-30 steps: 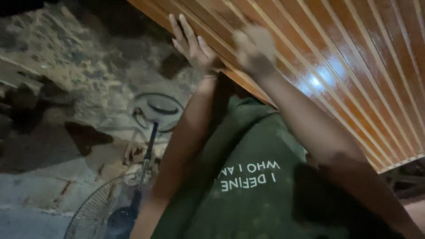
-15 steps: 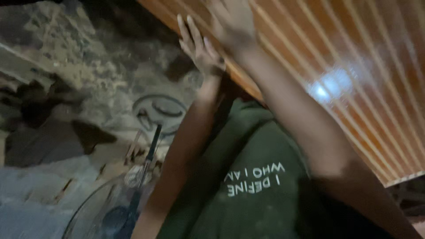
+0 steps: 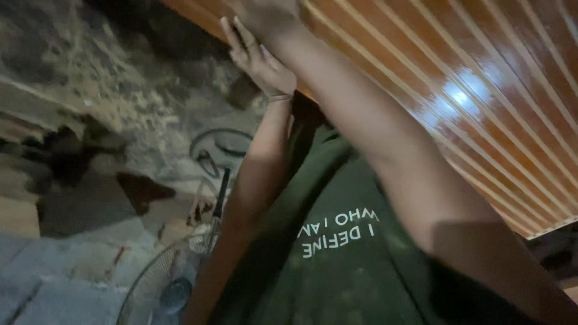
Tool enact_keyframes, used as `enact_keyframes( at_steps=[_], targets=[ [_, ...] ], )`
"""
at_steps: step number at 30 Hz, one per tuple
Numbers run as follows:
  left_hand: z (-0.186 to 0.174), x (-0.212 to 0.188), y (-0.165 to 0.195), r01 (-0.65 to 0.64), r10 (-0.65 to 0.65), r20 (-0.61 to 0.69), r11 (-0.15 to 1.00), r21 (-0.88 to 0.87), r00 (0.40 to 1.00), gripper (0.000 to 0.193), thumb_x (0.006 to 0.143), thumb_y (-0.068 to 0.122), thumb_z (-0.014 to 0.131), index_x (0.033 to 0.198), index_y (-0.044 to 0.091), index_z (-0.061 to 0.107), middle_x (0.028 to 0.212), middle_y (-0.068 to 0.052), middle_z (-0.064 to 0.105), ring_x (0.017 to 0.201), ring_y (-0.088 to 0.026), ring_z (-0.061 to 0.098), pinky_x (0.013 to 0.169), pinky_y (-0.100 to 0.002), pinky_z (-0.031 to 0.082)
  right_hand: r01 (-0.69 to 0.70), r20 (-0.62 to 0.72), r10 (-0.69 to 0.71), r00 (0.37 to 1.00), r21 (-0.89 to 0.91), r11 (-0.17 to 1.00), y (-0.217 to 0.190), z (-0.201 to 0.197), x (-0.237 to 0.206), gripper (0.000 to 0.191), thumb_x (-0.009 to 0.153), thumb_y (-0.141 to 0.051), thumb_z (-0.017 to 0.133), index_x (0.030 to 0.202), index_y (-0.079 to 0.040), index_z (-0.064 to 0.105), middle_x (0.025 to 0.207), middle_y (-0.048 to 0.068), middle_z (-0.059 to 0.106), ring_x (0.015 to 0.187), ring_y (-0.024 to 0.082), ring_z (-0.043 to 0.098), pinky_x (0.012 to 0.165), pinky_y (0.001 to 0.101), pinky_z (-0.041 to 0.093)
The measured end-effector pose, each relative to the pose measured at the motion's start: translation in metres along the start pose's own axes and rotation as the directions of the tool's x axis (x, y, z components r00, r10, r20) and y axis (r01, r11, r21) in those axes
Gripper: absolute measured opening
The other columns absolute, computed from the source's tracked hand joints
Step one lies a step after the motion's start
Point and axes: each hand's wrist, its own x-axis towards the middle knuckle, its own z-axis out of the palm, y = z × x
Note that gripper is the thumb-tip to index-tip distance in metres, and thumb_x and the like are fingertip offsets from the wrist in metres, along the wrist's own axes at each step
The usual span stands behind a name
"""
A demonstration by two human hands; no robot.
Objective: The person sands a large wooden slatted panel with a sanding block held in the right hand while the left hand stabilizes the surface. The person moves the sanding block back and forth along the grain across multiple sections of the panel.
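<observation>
Overhead, both hands (image 3: 256,51) press open-palmed against the ribbed wooden panel (image 3: 457,90), a fan (image 3: 168,283) below.

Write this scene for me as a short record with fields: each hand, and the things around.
left hand: open, fingers flat at the panel's edge
right hand: blurred, against the panel; grip unclear
panel: glossy brown wood, ribbed
clothing: dark green shirt
below: standing fan on rough ground
</observation>
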Motion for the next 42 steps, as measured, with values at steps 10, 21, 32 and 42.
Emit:
enact_keyframes(
  at_steps=[10,21,32,42],
  targets=[
    [-0.029,0.014,0.023,-0.014,-0.089,0.183,0.868,0.497,0.979,0.059,0.106,0.029,0.047,0.163,0.021,0.034,0.173,-0.007,0.022,0.157,-0.041,0.024,0.124,-0.060,0.022,0.193,-0.132,-0.257,0.957,-0.371,0.909,0.209,-0.163,-0.332,0.018,0.092,-0.006,0.067,0.109,-0.007,0.075,0.103,0.015,0.070,0.098,0.035,0.067,0.088,0.0466,0.053],
    [-0.039,0.026,0.059,-0.612,0.335,0.667,0.756,0.231,0.666,0.058,0.098,0.032,0.065,0.145,0.001,0.051,0.151,-0.020,0.046,0.145,-0.044,0.034,0.121,-0.063,0.019,-0.340,-0.578,0.294,0.761,0.030,0.940,0.226,-0.146,-0.376,0.025,0.100,-0.018,0.076,0.113,0.002,0.071,0.099,0.018,0.071,0.086,0.028,0.066,0.076,0.0440,0.053],
    [-0.014,-0.033,0.096,-0.590,0.200,0.893,0.803,0.087,0.403,0.032,0.085,0.026,0.064,0.110,0.007,0.069,0.120,-0.016,0.062,0.120,-0.037,0.054,0.110,-0.050,0.043,-0.079,-0.435,0.186,0.881,0.252,0.965,0.192,-0.108,-0.258,0.020,0.101,-0.016,0.071,0.110,0.001,0.068,0.104,0.021,0.071,0.095,0.033,0.068,0.082,0.0423,0.052],
    [-0.019,-0.046,0.077,-0.805,0.485,0.770,0.590,0.063,0.415,0.059,0.084,0.032,0.072,0.136,0.006,0.061,0.141,-0.012,0.055,0.139,-0.033,0.045,0.115,-0.059,0.036,-0.026,-0.382,0.144,0.913,0.299,0.954,0.182,-0.101,-0.223,0.020,0.100,-0.018,0.072,0.107,0.000,0.069,0.099,0.020,0.071,0.091,0.032,0.070,0.081,0.0422,0.054]
  ],
)
